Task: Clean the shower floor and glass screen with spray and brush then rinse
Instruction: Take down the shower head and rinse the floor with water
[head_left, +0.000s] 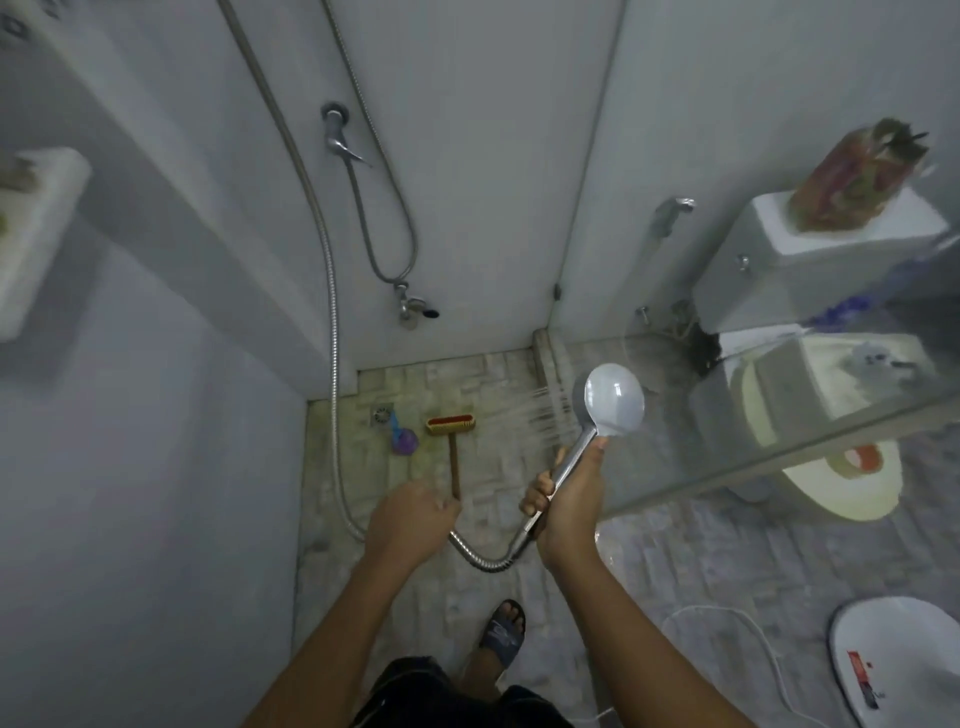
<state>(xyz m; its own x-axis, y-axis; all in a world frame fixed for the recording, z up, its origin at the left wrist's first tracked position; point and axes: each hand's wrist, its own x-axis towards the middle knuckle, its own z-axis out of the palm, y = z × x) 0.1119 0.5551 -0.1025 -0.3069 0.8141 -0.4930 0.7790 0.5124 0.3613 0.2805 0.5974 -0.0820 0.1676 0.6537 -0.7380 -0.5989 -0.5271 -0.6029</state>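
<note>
At the far left a white shelf (36, 228) juts from the grey wall. A metal shower hose (332, 332) runs down that wall and curves across the near floor to the shower head. On the far wall a chrome tap (340, 140) sits above a lower valve (413, 306). On the shower floor (493, 426), near the far left corner, lies a square drain (383, 414), with a blue and purple item (402, 439) just beside it. Right of that, the brush (451, 424) rests bristles-down on the tiles, its wooden handle running toward the left hand (413, 519), which is closed around the handle's near end. The right hand (569, 499) grips the stem of the shower head (613, 400), whose face points left and sprays water over the floor. The glass screen (753, 395) stands right of it, with a toilet (810, 405) behind. A sandalled foot (504, 631) stands on the near tiles, and a white basin (904, 660) sits near right.
</note>
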